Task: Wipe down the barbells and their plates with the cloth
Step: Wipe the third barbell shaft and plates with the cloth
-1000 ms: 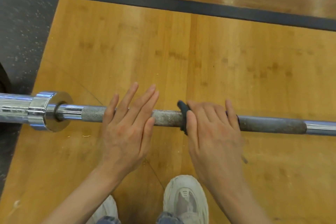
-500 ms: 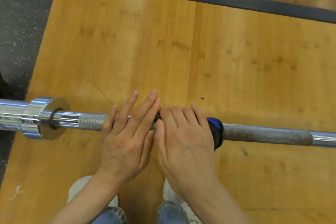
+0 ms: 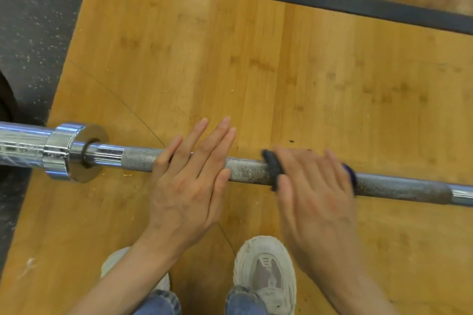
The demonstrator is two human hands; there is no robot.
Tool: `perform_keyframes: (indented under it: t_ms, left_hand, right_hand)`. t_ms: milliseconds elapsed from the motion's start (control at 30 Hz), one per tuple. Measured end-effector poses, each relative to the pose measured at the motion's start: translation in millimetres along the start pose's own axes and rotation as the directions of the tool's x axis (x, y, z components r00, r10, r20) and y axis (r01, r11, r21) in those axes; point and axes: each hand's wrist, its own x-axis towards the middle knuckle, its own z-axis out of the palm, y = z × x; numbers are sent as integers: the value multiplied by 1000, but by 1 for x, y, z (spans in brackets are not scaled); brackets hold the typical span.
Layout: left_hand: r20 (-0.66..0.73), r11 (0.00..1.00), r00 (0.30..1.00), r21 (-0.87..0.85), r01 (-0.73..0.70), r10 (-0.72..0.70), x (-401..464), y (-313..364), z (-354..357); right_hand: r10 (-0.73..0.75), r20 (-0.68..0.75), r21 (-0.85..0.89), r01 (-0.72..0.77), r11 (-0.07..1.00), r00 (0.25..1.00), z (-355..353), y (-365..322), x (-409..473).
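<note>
Knurled grey steel, rust-flecked, the barbell [image 3: 245,169] lies across the wooden platform [image 3: 256,59] before us. Our left hand [image 3: 189,181] rests flat on it, fingers straight; our right hand [image 3: 314,192] presses the dark cloth [image 3: 272,169] around the shaft.

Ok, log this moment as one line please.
stage: wiping bar shaft | right hand: wrapped over cloth on barbell | left hand: flat, fingers extended, resting on knurling | sleeve collar: untouched
</note>
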Motion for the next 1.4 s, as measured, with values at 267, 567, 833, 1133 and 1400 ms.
perform_keyframes:
  t_ms: [267,567,833,1133,1400]
  left_hand:
    - [10,999,999,-20,43,-43,20,-3,2]
    - [23,997,997,-20,79,-79,45,-5,5]
    - [9,994,996,-57,91,-91,77,-13,8]
    - [-1,996,997,-51,76,-76,110,-24,12]
    - [132,998,989,24,63,-66,141,-33,11]
  right_hand:
    - [-24,-188,66,37,997,982,36,-37,18]
    - [49,-304,106,-17,994,951,55,-37,26]
    - [24,-361,-8,-29,1000,932,64,0,38]
    - [13,-403,-73,-46,996,915,62,31,63]
    - [-119,-377,-144,68,987,918,75,15,95]
